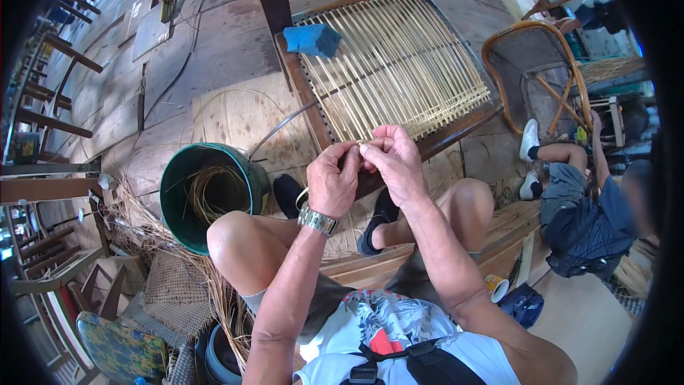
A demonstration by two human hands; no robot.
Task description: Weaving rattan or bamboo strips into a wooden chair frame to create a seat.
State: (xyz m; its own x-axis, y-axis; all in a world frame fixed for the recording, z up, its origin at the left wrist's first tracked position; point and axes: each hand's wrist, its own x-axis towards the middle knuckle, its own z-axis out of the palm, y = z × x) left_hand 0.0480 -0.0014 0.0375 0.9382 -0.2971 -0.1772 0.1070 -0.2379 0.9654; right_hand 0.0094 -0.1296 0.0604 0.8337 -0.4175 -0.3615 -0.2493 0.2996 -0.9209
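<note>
Apparently, left hand [335, 178] and right hand [396, 165] pinch one cane strand [362, 142] over the seat frame [456, 132], near-left corner; uneven pull could snap it.

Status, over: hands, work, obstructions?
Left hand, right hand: close together at near edge of cane seat, hold unclear. Seat partly woven. Blue block on far left corner, clear of hands.
</note>
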